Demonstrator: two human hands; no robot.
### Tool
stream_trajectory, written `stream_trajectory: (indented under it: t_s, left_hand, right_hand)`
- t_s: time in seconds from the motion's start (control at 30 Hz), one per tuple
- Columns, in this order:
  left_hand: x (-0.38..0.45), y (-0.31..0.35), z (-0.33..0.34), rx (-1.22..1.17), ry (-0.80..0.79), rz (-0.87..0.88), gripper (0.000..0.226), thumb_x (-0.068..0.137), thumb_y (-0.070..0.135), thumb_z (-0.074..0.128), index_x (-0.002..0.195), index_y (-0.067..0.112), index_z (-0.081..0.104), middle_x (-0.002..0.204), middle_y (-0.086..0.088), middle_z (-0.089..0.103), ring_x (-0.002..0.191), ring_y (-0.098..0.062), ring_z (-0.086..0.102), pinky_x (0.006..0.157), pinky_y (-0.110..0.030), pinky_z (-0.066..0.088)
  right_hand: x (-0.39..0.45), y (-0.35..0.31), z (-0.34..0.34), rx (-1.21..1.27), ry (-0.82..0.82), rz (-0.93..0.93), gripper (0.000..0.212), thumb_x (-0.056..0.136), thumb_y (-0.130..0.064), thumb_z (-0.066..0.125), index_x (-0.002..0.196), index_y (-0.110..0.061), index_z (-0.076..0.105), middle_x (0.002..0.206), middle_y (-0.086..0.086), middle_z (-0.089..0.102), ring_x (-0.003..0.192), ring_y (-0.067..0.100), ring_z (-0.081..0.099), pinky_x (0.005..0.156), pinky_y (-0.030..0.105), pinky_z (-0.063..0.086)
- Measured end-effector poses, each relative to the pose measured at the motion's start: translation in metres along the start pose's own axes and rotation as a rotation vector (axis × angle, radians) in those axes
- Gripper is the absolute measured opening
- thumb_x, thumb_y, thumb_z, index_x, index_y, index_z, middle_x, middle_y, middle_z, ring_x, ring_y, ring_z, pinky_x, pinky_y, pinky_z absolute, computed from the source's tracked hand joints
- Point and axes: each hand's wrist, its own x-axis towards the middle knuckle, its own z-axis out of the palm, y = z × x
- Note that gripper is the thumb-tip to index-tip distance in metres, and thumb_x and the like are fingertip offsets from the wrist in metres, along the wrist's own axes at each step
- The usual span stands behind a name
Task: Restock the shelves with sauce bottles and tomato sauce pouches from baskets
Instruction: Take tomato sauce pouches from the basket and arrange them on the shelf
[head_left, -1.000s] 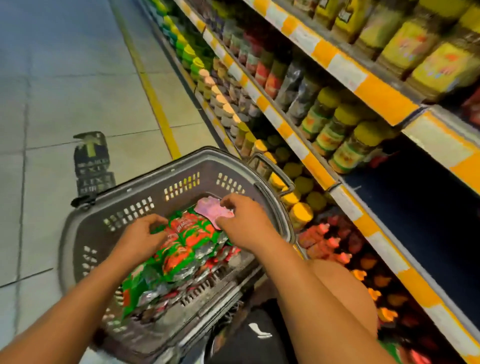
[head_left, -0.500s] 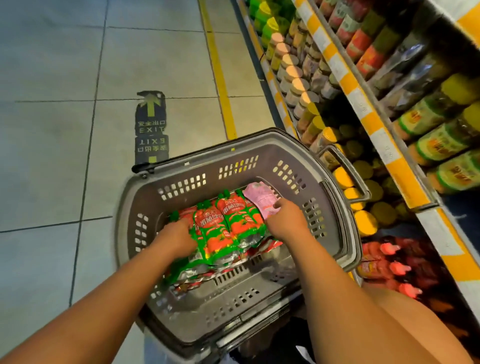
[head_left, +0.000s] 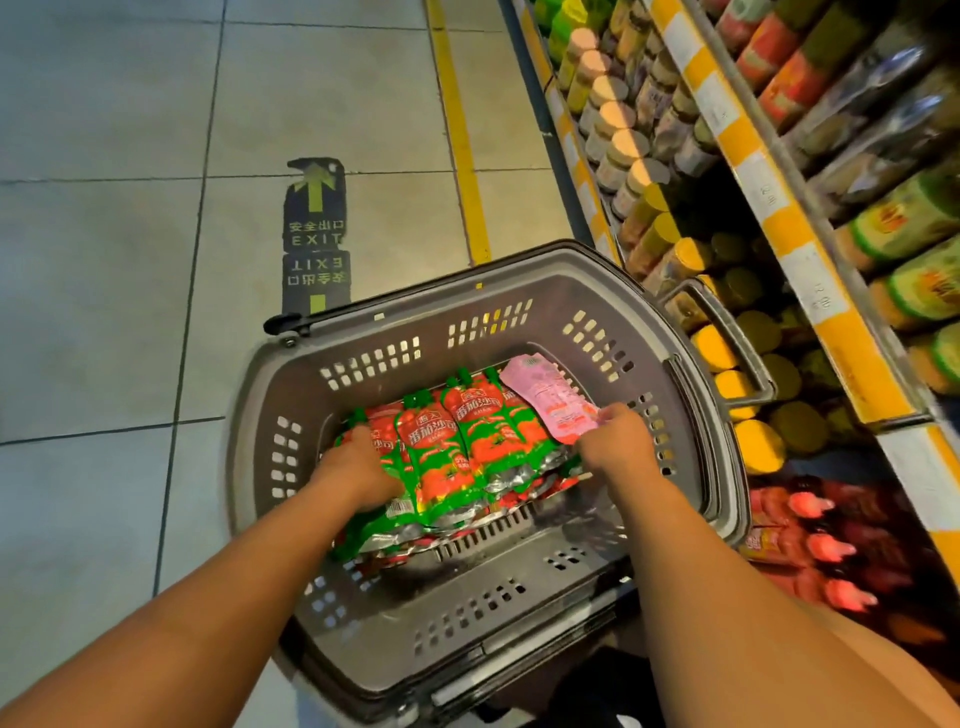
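Note:
A grey plastic basket (head_left: 395, 358) sits on the floor in front of me. Inside lies a stack of red-and-green tomato sauce pouches (head_left: 457, 441), with one pale pink pouch (head_left: 550, 400) face down at the right end. My left hand (head_left: 358, 467) grips the left end of the stack, fingers curled under it. At the right end my right hand (head_left: 615, 447) grips the stack and touches the pink pouch. Red sauce bottles (head_left: 810, 540) with pink caps lie on the bottom shelf at right.
The shelving unit (head_left: 779, 223) with yellow-and-white price strips runs along the right, packed with jars and yellow-lidded bottles (head_left: 727, 374). The basket's handle (head_left: 727, 338) hangs toward the shelf. A yellow floor line (head_left: 460, 130) and an exit sticker (head_left: 314, 234) mark the tiled aisle at left.
My view has tilted down toward the basket. Both hands have closed in on the two ends of the pouch stack, which now sits gathered between them.

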Motion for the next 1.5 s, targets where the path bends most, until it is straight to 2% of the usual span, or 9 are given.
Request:
stream_trajectory:
  t_s: [0.13, 0.3, 0.43, 0.53, 0.67, 0.83, 1.17, 1.33, 1.5]
  left_hand:
    - [0.004, 0.000, -0.001, -0.061, 0.030, -0.003, 0.109, 0.067, 0.034, 0.094, 0.152, 0.018, 0.027, 0.134, -0.010, 0.061, 0.121, -0.032, 0.062, 0.104, -0.046, 0.052]
    - [0.003, 0.001, -0.004, -0.059, 0.121, 0.005, 0.111, 0.071, 0.025, 0.089, 0.158, 0.026, 0.019, 0.135, -0.010, 0.059, 0.120, -0.034, 0.061, 0.100, -0.046, 0.054]
    - [0.003, 0.002, -0.006, -0.129, 0.151, -0.035, 0.109, 0.078, 0.018, 0.083, 0.161, 0.025, 0.013, 0.136, -0.012, 0.058, 0.120, -0.035, 0.061, 0.099, -0.047, 0.053]
    - [0.001, 0.003, -0.008, -0.230, 0.149, -0.084, 0.109, 0.076, 0.014, 0.085, 0.160, 0.020, 0.015, 0.134, -0.015, 0.059, 0.119, -0.037, 0.061, 0.099, -0.048, 0.054]
    - [0.000, 0.005, -0.011, -0.353, 0.138, -0.146, 0.094, 0.068, 0.011, 0.093, 0.143, 0.010, 0.036, 0.127, -0.017, 0.061, 0.113, -0.038, 0.063, 0.093, -0.049, 0.057]
    - [-0.001, 0.004, -0.010, -0.513, 0.022, -0.158, 0.040, 0.073, 0.002, 0.089, 0.097, 0.010, 0.058, 0.103, -0.014, 0.069, 0.094, -0.031, 0.067, 0.091, -0.047, 0.057]
    - [-0.004, 0.002, -0.004, -0.516, -0.026, -0.090, 0.031, 0.084, -0.004, 0.076, 0.109, 0.007, 0.063, 0.107, -0.018, 0.070, 0.098, -0.033, 0.068, 0.096, -0.050, 0.056]
    - [-0.016, 0.004, -0.008, -0.444, 0.106, -0.032, 0.026, 0.081, -0.003, 0.081, 0.084, 0.013, 0.060, 0.093, -0.016, 0.069, 0.090, -0.034, 0.069, 0.089, -0.046, 0.058]
    - [-0.034, 0.001, -0.018, -0.408, 0.184, 0.006, 0.032, 0.079, -0.001, 0.082, 0.097, 0.009, 0.058, 0.095, -0.016, 0.067, 0.086, -0.034, 0.067, 0.083, -0.049, 0.058]
  right_hand:
    - [0.001, -0.001, 0.001, 0.098, 0.015, 0.026, 0.030, 0.087, 0.001, 0.061, 0.113, -0.013, 0.064, 0.115, 0.020, 0.069, 0.103, 0.040, 0.066, 0.083, 0.043, 0.056]
    - [0.001, -0.005, 0.001, 0.273, 0.004, 0.025, 0.034, 0.088, 0.004, 0.062, 0.112, -0.018, 0.069, 0.110, 0.012, 0.070, 0.090, 0.034, 0.069, 0.063, 0.034, 0.048]
    - [-0.006, -0.015, -0.006, 0.301, 0.101, -0.059, 0.027, 0.092, -0.004, 0.064, 0.114, -0.016, 0.074, 0.075, 0.007, 0.070, 0.055, 0.019, 0.056, 0.047, 0.027, 0.040]
    - [-0.016, -0.023, -0.010, 0.277, 0.197, -0.149, 0.021, 0.094, -0.009, 0.065, 0.111, -0.013, 0.076, 0.064, 0.004, 0.064, 0.047, 0.017, 0.050, 0.046, 0.025, 0.038]
    - [-0.027, -0.032, -0.016, 0.263, 0.235, -0.199, 0.014, 0.089, -0.015, 0.073, 0.103, -0.017, 0.077, 0.066, 0.001, 0.064, 0.049, 0.014, 0.052, 0.047, 0.024, 0.036]
    - [-0.033, -0.031, -0.023, 0.233, 0.222, -0.198, 0.020, 0.085, -0.004, 0.072, 0.099, -0.019, 0.074, 0.068, 0.001, 0.063, 0.048, 0.014, 0.050, 0.045, 0.023, 0.033]
    - [-0.048, -0.026, -0.039, 0.073, 0.388, -0.322, 0.010, 0.093, -0.023, 0.074, 0.103, -0.024, 0.071, 0.102, -0.003, 0.064, 0.089, 0.018, 0.057, 0.074, 0.031, 0.043]
    - [-0.055, -0.014, -0.050, 0.007, 0.446, -0.390, 0.013, 0.092, -0.024, 0.075, 0.105, -0.022, 0.073, 0.106, -0.004, 0.051, 0.110, 0.022, 0.051, 0.080, 0.032, 0.044]
    - [-0.065, -0.002, -0.061, -0.037, 0.483, -0.385, 0.006, 0.095, -0.019, 0.072, 0.100, -0.018, 0.073, 0.107, -0.001, 0.054, 0.108, 0.022, 0.052, 0.083, 0.034, 0.046]
